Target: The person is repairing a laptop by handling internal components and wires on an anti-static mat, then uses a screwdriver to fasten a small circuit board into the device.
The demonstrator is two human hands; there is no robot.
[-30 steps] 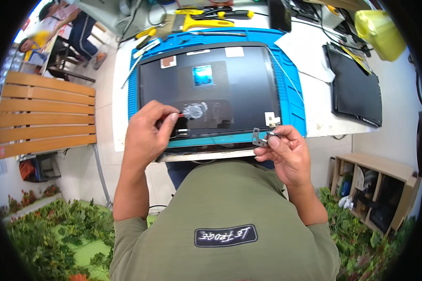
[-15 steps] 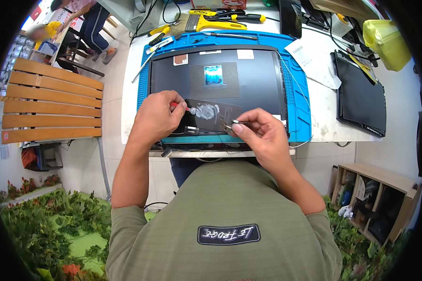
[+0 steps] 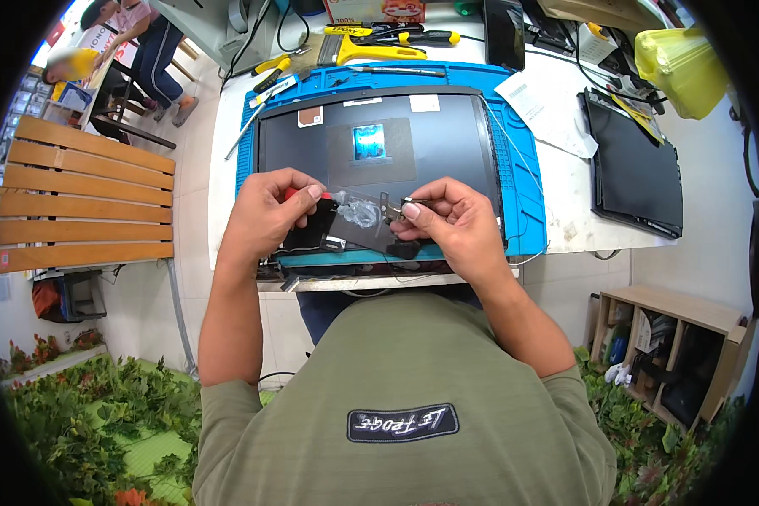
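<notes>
My left hand (image 3: 271,211) is closed on a thin tool with a red handle (image 3: 300,194). The tool's tip is at the left side of a patch of pale grey paste (image 3: 358,212). That paste is smeared on a dark flat card (image 3: 346,229) at the near edge of a dark laptop-like panel (image 3: 291,143). In my right hand (image 3: 454,221), thumb and fingers pinch a small metal bracket (image 3: 388,207), which hangs just right of the paste. Whether the bracket touches the paste I cannot tell.
The panel lies on a blue work mat (image 3: 527,181). Behind it are a yellow-handled brush (image 3: 379,53), pliers (image 3: 430,38) and a phone (image 3: 503,34). To the right are a white paper (image 3: 548,114) and a black laptop (image 3: 637,169). A slatted wooden bench (image 3: 88,194) stands left.
My right hand has lifted slightly, and the metal bracket now shows more plainly beside the paste. My left hand keeps hold of the red-handled tool. The whole view has shifted a little.
</notes>
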